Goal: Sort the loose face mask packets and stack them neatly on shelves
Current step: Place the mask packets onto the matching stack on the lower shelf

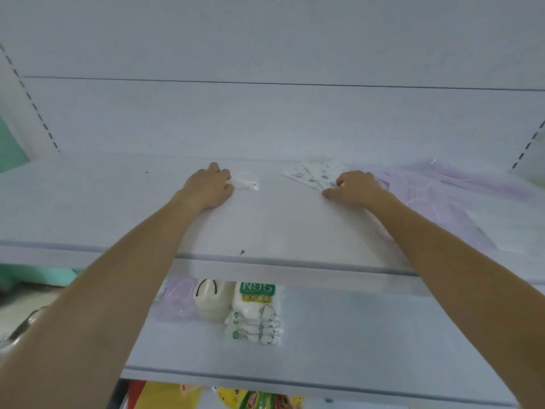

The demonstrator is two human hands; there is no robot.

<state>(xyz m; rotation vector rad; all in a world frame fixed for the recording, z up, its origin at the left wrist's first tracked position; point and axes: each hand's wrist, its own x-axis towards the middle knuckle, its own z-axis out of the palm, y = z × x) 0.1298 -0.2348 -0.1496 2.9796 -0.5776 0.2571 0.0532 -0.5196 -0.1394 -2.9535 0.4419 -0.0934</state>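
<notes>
A: You are reaching both arms onto the upper shelf (280, 222). Your left hand (211, 187) is curling its fingers (226, 175) over the left end of the small clear packet (247, 183), which is lying flat towards the far middle of the shelf. As far as I can judge, you are pinching it.

B: Your right hand (355, 187) is lying with bent fingers (342, 181) on the near right corner of the patterned packets (306, 175), which are fanning out just right of the clear one. Your thumb is spreading onto the bare shelf. I cannot tell whether you are gripping the fan or only pressing on it.

A: You are probably gathering like with like here, so I would be squaring that fan first. Be sliding the packets together against the shelf before lifting, so none is slipping out of the bunch.

B: Agreed. You are also working just beside the loose purple masks (442, 187) on the right, and their ear loops are trailing. Be watching that none is catching your wrist.

A: The N95 packets (256, 311) are sitting in a tidy overlapping row on the lower shelf (354, 335). Be aiming for edges lined up like that.
</notes>
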